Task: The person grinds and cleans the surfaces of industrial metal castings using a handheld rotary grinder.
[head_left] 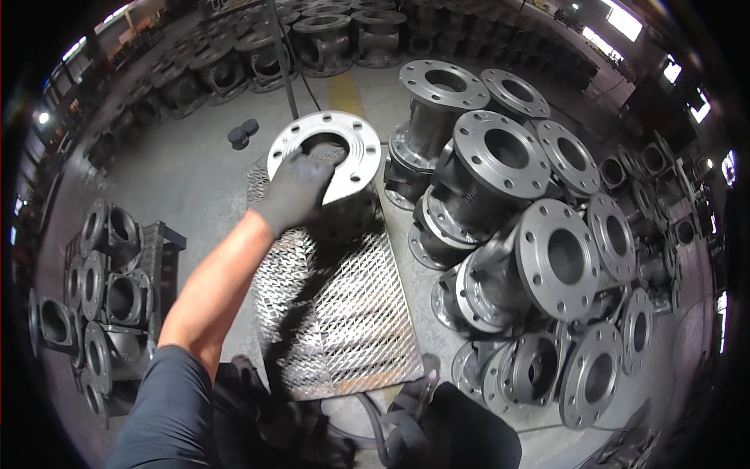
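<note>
Flanged casting [351, 187]: at the far end of the ridged metal plate [351, 313]; long axis roughly upright, bright flange [364, 148] facing up, lower body lost in shadow.
Left hand [301, 187]: gloved, over the casting's rim, fingers dipping toward the bore; fingertips hidden, so I cannot tell how firmly it grips.
Right hand [402, 431]: just off the plate's near edge, dark, blurred, around a slim tool [428, 388].
Floor [211, 156]: bare left of the plate; stacked castings [500, 270] crowd its right side.
</note>
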`<state>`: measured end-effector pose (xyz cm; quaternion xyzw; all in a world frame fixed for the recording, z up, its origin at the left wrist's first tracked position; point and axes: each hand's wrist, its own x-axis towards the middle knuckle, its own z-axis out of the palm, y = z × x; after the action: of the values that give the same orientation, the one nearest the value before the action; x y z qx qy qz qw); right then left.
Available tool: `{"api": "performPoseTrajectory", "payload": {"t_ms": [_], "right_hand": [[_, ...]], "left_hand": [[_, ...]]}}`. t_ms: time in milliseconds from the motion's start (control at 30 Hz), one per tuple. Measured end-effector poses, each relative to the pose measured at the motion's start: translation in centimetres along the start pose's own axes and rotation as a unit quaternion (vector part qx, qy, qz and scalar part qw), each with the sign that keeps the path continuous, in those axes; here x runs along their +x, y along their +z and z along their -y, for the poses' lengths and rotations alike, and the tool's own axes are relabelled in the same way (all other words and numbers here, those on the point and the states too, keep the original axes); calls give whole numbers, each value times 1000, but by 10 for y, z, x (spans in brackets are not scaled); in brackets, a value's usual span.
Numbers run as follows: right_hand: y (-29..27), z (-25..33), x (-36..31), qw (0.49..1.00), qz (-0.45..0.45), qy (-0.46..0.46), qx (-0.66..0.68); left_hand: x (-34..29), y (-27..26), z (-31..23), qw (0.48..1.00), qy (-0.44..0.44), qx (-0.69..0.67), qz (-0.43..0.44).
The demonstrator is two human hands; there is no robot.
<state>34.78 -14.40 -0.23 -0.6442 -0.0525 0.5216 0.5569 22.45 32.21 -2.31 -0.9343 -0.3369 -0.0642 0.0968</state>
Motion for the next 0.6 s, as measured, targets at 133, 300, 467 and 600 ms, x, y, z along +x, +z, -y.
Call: {"api": "performPoseTrajectory", "payload": {"t_ms": [133,300,467,600], "right_hand": [[-20,2,-13,895,123,-234,-360],[-6,14,-24,995,3,-84,-46],[-8,8,-13,987,-7,-101,-122],[-10,-13,-2,982,33,-109,-151]], "left_hand": [[-101,-40,-65,998,49,-24,16],[-209,-84,-115,988,116,-105,-2],[-254,-86,-77,959,266,-93,-7],[-246,-120,-40,954,294,8,53]]}}
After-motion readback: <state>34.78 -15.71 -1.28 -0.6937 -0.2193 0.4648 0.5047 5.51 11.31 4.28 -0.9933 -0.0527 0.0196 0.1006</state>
